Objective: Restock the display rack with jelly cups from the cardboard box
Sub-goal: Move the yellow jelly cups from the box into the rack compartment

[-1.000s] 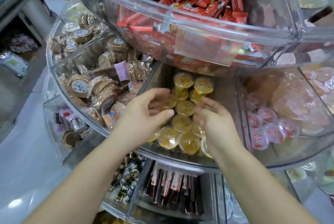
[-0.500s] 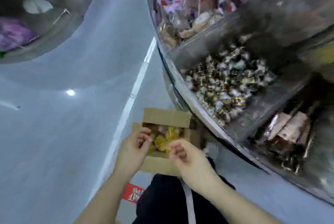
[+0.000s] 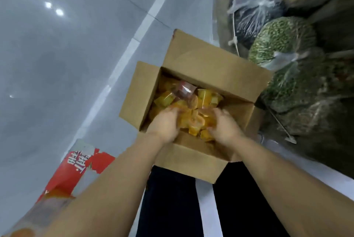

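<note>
Head view: cardboard box (image 3: 193,102), flaps open, on the floor (image 3: 57,64) between the person's legs; contents, a heap of orange-yellow jelly cups (image 3: 191,116), plentiful. Left hand (image 3: 164,127) and right hand (image 3: 224,125) both inside the box, fingers curled into the heap from either side, apparently gathering a handful, though blur hides the exact grip. Display rack out of frame; bagged goods (image 3: 283,41) beside the box. Restocking unfinished: much stock remains.

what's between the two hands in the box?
Head view: a heap of orange jelly cups lies between left hand and right hand, inside the cardboard box.
</note>
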